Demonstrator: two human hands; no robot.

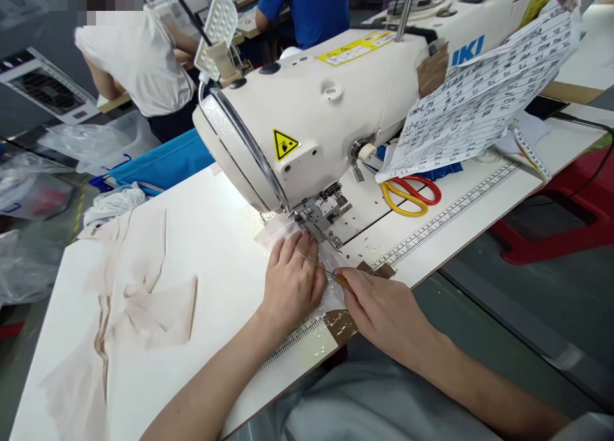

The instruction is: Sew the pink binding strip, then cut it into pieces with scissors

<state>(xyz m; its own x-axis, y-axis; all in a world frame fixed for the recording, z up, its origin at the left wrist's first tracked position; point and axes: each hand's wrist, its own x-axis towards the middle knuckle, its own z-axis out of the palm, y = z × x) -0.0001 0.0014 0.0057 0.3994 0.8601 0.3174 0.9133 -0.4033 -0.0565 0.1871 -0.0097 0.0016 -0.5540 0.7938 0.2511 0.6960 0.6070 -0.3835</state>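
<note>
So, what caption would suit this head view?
At white sewing machine, left hand presses sheer pale fabric; right hand holds thin metal awl.

fabric piece: pale, sheer, flat under presser foot | awl: thin metal, slanting across it

One camera, worn on the head.
It looks forward and down, very near the left hand and right hand on the table; the sewing machine sits just ahead, other people far behind.
</note>
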